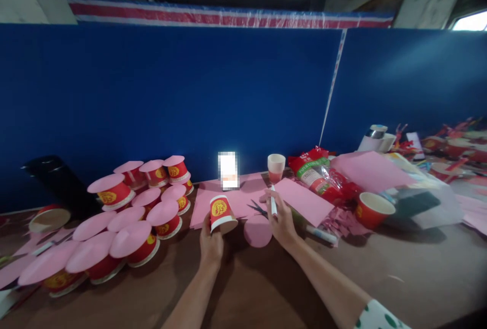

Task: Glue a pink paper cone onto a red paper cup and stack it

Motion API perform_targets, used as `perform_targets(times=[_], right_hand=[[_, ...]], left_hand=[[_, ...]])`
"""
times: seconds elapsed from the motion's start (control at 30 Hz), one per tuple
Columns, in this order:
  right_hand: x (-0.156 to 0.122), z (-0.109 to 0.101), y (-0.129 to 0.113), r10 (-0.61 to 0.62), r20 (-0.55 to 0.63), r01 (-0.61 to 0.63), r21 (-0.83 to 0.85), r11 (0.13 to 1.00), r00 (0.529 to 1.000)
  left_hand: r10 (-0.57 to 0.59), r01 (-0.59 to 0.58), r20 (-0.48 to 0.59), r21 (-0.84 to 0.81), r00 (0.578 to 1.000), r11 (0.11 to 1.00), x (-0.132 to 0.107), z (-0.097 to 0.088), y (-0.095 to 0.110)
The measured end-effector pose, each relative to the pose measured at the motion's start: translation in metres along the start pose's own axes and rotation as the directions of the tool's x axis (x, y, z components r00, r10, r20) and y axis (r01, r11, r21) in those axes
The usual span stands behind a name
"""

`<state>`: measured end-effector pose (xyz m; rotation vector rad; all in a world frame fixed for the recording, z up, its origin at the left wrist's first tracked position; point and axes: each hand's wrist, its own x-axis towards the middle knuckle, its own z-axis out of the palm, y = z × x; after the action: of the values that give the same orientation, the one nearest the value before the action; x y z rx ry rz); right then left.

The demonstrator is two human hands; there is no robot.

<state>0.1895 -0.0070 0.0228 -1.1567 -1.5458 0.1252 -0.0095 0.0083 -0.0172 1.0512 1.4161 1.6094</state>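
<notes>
My left hand is closed around a red paper cup with a yellow emblem, held upside down above the brown table. My right hand grips a white glue stick, pointing away from me. Just below and between the hands lies a round pink paper disc. Scissors rest on pink paper sheets right beside my right hand.
A pile of inverted red cups capped with pink discs fills the left. An open red cup, a red plastic package, more pink paper and a pale cup lie right. A blue partition backs the table.
</notes>
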Motion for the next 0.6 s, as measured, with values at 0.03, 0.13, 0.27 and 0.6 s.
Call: perform_targets(times=[0.03,0.13,0.27,0.6], right_hand=[[-0.001,0.0,0.0,-0.017,0.003,0.017,0.014,1.0,1.0],[-0.003,0.001,-0.001,-0.044,0.004,0.044,0.038,0.998,0.999],[-0.005,0.004,-0.002,-0.022,-0.009,0.023,0.046,0.999,1.0],[-0.015,0.01,-0.021,-0.03,0.045,0.024,0.129,0.991,0.999]], left_hand=[[0.001,-0.001,0.011,0.005,1.0,1.0,0.0,0.0,0.0],[0.028,-0.032,0.057,0.065,0.998,0.997,0.0,-0.002,0.002],[0.132,-0.158,0.124,0.232,0.983,0.96,-0.001,-0.004,0.007],[0.234,-0.314,0.273,0.304,0.933,0.899,-0.013,-0.001,0.022]])
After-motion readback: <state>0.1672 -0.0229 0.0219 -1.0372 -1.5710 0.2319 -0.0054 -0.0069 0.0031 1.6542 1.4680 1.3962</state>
